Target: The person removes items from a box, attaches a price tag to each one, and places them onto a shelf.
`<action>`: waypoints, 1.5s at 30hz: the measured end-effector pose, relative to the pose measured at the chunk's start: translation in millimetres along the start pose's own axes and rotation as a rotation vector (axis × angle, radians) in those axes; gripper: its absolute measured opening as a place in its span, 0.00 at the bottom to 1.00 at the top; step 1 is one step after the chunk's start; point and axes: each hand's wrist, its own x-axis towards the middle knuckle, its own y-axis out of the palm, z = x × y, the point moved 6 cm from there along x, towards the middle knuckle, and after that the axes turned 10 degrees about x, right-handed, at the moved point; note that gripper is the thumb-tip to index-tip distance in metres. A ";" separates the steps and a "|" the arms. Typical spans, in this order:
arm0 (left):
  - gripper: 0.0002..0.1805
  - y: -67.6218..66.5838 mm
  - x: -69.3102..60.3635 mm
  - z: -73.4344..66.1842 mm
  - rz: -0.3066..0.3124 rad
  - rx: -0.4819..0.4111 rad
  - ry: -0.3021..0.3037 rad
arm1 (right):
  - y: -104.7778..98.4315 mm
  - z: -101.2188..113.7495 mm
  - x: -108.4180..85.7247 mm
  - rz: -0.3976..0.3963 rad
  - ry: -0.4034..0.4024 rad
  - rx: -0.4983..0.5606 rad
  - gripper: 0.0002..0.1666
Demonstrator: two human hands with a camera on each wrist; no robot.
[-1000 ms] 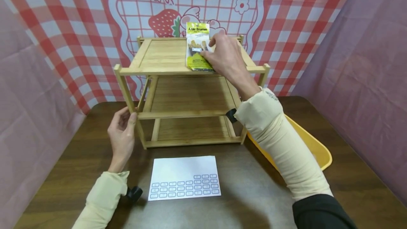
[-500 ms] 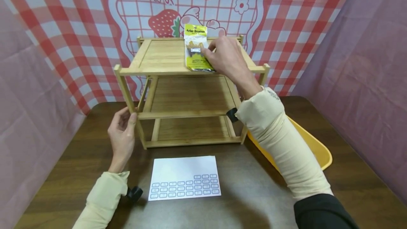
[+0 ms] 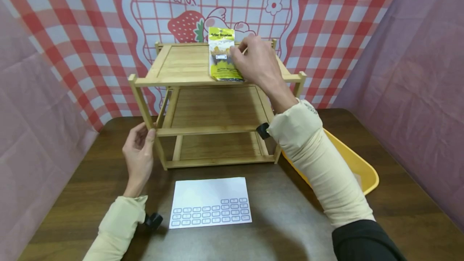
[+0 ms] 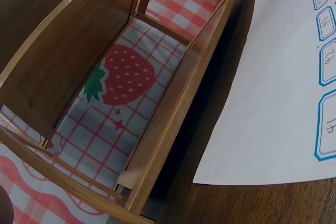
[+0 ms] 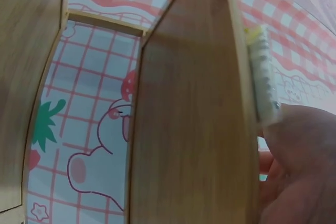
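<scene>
A yellow and white packet (image 3: 220, 60) labelled "Artist Brushes" lies on the top shelf of a wooden rack (image 3: 177, 61), its lower end at the front edge. At its right side is my right hand (image 3: 257, 61), the thumb tip against or just over the packet's edge and the fingers bent. In the right wrist view the packet (image 5: 264, 77) shows edge-on beside the thumb (image 5: 299, 135). My left hand (image 3: 139, 152) grips the rack's front left post, thumb in front and fingertips partly hidden behind it. The left wrist view shows the rack (image 4: 173, 114) but hardly any of that hand.
In front of the rack a white sheet (image 3: 210, 190) with rows of small printed boxes lies on the dark wood table (image 3: 72, 204). A yellow tray (image 3: 371, 178) stands at the right, partly behind my right sleeve. Checked strawberry cloth (image 3: 330, 19) hangs close behind the rack.
The packet has slid slightly left on the top shelf. My right thumb has shifted up along its right edge. The left hand has stayed on the post.
</scene>
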 end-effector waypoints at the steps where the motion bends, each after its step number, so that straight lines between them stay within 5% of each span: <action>1: 0.13 0.2 -0.2 0.3 -0.001 -0.003 -0.001 | -2.1 -0.5 -0.9 -0.001 -0.006 0.014 0.22; 14: 0.13 -1.6 0.9 -2.9 0.019 0.008 -0.010 | -34.3 -7.9 -29.8 -0.149 -0.207 0.129 0.16; 20: 0.13 -2.9 -0.4 -4.3 0.029 0.007 -0.020 | -36.3 -13.5 -54.4 -0.155 -0.306 0.179 0.14; 31: 0.16 -6.9 -1.2 -7.4 0.027 0.033 -0.041 | -38.4 -29.5 -97.2 -0.187 -0.604 0.158 0.06; 35: 0.16 -7.9 -0.8 -9.2 0.026 0.016 -0.026 | -37.7 -41.5 -108.5 -0.153 -0.604 0.148 0.06; 45: 0.15 -13.5 -6.8 -8.3 -0.006 -0.001 0.010 | -37.0 -79.4 -123.1 -0.136 -0.455 0.157 0.03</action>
